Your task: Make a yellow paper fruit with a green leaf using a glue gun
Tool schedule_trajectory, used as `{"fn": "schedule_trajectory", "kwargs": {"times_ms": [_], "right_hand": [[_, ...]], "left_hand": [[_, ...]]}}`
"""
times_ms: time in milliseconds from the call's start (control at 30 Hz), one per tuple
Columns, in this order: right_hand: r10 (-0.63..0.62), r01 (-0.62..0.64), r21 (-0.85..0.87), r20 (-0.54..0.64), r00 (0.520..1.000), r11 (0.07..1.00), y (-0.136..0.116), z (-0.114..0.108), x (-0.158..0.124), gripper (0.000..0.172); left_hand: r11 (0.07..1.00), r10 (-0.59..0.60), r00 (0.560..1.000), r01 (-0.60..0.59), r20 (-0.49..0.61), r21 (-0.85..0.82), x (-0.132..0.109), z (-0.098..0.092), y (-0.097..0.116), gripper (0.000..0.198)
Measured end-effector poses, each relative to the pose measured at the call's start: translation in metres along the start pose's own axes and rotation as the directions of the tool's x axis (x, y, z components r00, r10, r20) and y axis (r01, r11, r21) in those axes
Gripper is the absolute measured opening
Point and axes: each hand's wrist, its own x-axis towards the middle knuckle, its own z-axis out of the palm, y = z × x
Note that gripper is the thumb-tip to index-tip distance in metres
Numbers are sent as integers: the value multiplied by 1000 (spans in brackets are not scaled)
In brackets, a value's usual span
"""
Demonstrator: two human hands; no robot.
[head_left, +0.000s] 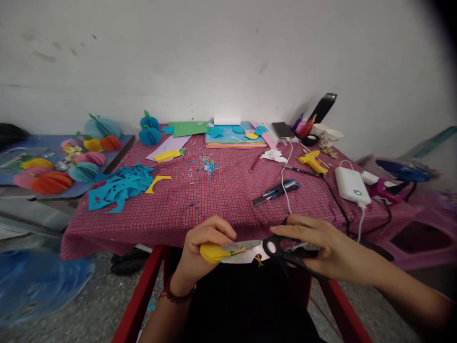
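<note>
Between the thumb and fingers of my left hand (203,243) is a piece of yellow paper (211,253), its outline rounded. My right hand (321,243) is closed around the black handles of a pair of scissors (272,248). The scissor blades point left and lie apart around the edge of the yellow paper, close to my left fingertips. Thin yellow and green strips show between and below the blades. Both hands are above my lap, in front of the table's near edge.
Blue paper scraps (123,186) lie on the checked tablecloth (221,205). A utility knife (276,192), yellow glue gun (313,162), white power bank (352,185) and phone (283,130) are toward the right. Folded paper balls (52,182) stand at left; paper sheets (189,128) lie behind.
</note>
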Motion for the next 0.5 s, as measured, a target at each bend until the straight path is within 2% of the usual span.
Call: {"fn": "schedule_trajectory", "kwargs": {"times_ms": [133,200,300,333,400,467,500], "right_hand": [[-14,14,-19,16,1000,1000,-2,-1,0,66],[-12,12,-14,23,1000,1000,-5,-2,-1,64],[21,-21,8,-15,1000,1000,-5,-1,-4,56],[48,-47,13,-47,998,999,-2,0,-5,53],[119,-119,4,-122,985,993,6,5,-6,49],[178,-186,-34,-171,969,982,18,12,-3,48],[199,-213,-63,-178,964,975,24,15,1,49]], "left_hand": [[1000,-17,1000,17,18,3,-1,-3,-2,9],[999,11,1000,-13,27,41,-1,-4,-1,11],[953,146,989,-147,22,264,-2,-6,5,19],[900,213,977,-206,25,385,-2,-6,8,23],[734,335,941,-296,53,611,-2,-7,14,33],[583,408,909,-332,85,741,-1,-6,18,38],[541,424,901,-335,93,771,-1,-5,19,39]]}}
